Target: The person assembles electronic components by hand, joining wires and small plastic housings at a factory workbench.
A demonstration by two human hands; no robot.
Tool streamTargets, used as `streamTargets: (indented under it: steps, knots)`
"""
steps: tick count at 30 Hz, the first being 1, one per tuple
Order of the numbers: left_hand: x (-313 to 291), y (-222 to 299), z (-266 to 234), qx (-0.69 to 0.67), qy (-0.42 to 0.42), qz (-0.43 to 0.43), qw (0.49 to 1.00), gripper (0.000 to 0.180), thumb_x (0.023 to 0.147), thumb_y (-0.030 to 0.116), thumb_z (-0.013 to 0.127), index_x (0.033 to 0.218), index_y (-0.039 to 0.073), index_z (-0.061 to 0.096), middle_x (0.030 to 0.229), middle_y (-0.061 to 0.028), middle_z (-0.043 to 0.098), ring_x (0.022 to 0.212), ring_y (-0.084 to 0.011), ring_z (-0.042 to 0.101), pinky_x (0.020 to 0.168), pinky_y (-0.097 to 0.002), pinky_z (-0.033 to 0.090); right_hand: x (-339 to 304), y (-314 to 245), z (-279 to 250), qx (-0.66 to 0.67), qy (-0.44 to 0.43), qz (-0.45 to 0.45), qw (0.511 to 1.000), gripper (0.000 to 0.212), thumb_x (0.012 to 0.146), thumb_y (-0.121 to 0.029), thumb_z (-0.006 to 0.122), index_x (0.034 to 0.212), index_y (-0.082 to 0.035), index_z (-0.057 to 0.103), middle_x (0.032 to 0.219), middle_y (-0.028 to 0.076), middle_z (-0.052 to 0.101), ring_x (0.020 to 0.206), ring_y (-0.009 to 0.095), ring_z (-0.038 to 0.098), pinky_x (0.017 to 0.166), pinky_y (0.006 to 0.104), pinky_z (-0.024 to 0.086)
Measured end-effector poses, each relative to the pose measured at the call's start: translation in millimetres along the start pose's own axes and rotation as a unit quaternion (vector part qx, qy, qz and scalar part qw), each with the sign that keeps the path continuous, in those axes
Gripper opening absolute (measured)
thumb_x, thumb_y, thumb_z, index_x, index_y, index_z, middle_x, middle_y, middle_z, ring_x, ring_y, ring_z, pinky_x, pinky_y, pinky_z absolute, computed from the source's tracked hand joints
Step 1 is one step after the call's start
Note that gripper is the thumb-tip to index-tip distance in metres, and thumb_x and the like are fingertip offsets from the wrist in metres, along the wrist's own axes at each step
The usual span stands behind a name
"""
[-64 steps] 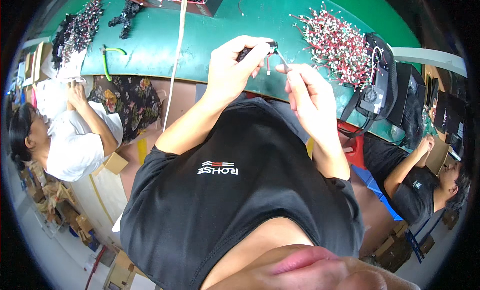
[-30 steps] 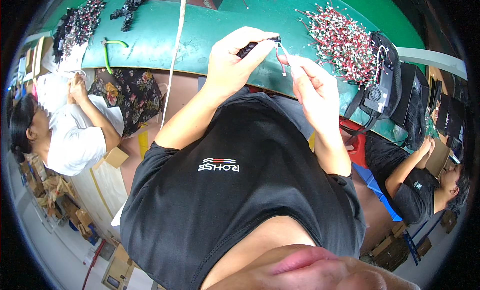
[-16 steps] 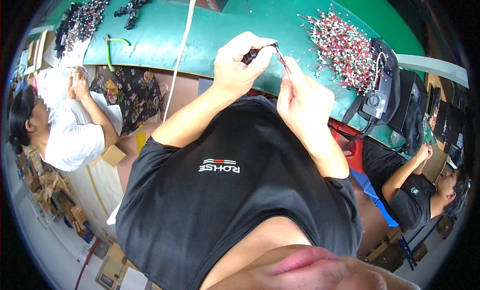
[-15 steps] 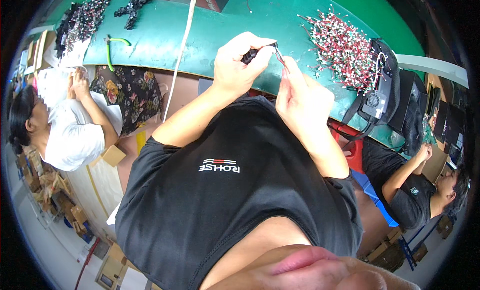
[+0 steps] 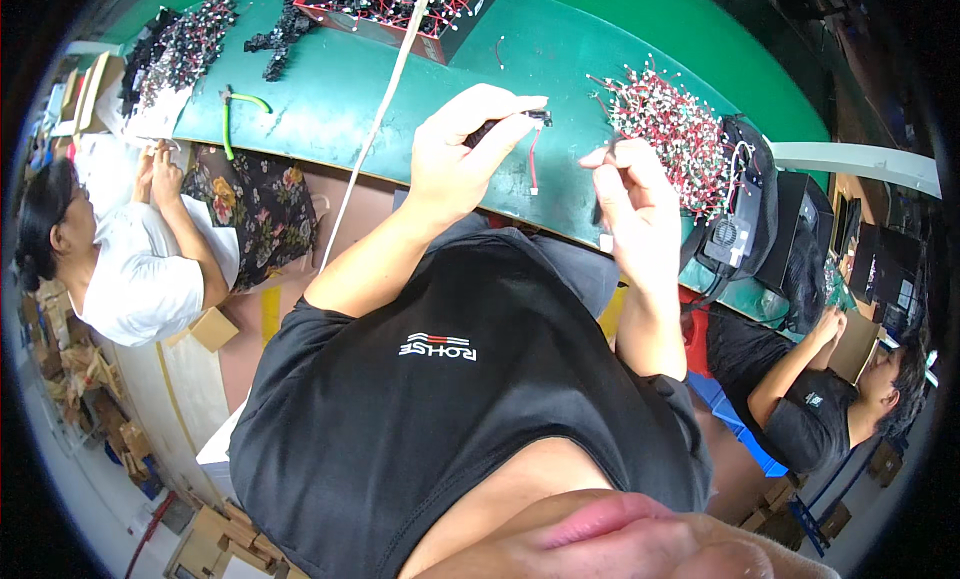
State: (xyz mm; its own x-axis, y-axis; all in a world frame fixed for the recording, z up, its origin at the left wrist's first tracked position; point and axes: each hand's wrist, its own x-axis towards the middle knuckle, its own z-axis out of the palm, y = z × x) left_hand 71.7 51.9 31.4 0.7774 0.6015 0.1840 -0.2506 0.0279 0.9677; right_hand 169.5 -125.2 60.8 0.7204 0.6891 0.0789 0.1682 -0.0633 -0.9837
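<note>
My left hand [image 5: 445, 164] is closed in a pinch, gripping a small black plastic part [image 5: 540, 116] whose end sticks out past the fingertips. From that end hangs a short red wire [image 5: 533, 159] with a white plug at its tip. Apart from it, my right hand [image 5: 640, 194] is held over the bench edge with fingers curled together. Dark bits show around those fingers, but what they belong to is unclear. Just beyond the right hand lies a big heap of red wires with white plugs [image 5: 670, 129] on the green bench [image 5: 370, 69].
At the back stands an open box [image 5: 430, 47] of similar wires, with black parts [image 5: 283, 39] to its left. Green-handled cutters [image 5: 228, 119] lie farther left. A pale cord [image 5: 385, 99] crosses the view. A black bag [image 5: 735, 229] sits right; co-workers work on both sides.
My right hand has drawn away to the right from the black part, leaving the red wire hanging from it. My left hand still grips the part. The view has shifted slightly.
</note>
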Motion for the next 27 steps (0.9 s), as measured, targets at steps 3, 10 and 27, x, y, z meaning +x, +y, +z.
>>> streamTargets:
  steps: [3, 10, 27]
  knots:
    - [-0.2, 0.6, 2.1, 0.024, -0.011, 0.061, 0.998, 0.018, 0.089, -0.002, 0.067, 0.106, -0.001, 0.074, 0.095, -0.0083, 0.069, 0.085, -0.0136, 0.064, 0.076, -0.0246, 0.050, 3.2, -17.5, 1.9, 0.175, 0.015, 0.011, 0.984, 0.007, 0.093, -0.001, 0.061, 0.100, 0.001, 0.058, 0.100, 0.012, 0.061, 0.066, 0.012, 0.060, 0.060, 0.0242, 0.051]
    - [-5.0, 5.0, 4.0, 0.129, -0.040, 0.173, 0.976, 0.021, 0.087, -0.006, 0.067, 0.108, -0.004, 0.073, 0.091, -0.0099, 0.067, 0.084, -0.0154, 0.063, 0.074, -0.0253, 0.049, -5.9, -13.6, 27.6, 0.126, 0.096, -0.193, 0.968, 0.033, 0.082, 0.016, 0.067, 0.108, 0.002, 0.053, 0.096, 0.014, 0.065, 0.088, 0.024, 0.070, 0.078, 0.0332, 0.059]
    - [-11.2, 11.7, 4.4, 0.098, -0.029, 0.201, 0.974, 0.020, 0.086, -0.004, 0.070, 0.106, -0.003, 0.073, 0.087, -0.0083, 0.064, 0.079, -0.0152, 0.059, 0.070, -0.0253, 0.046, -9.3, 0.1, 41.3, 0.064, 0.148, -0.286, 0.944, 0.030, 0.077, 0.013, 0.077, 0.100, 0.001, 0.062, 0.095, 0.020, 0.072, 0.089, 0.025, 0.073, 0.077, 0.0330, 0.059]
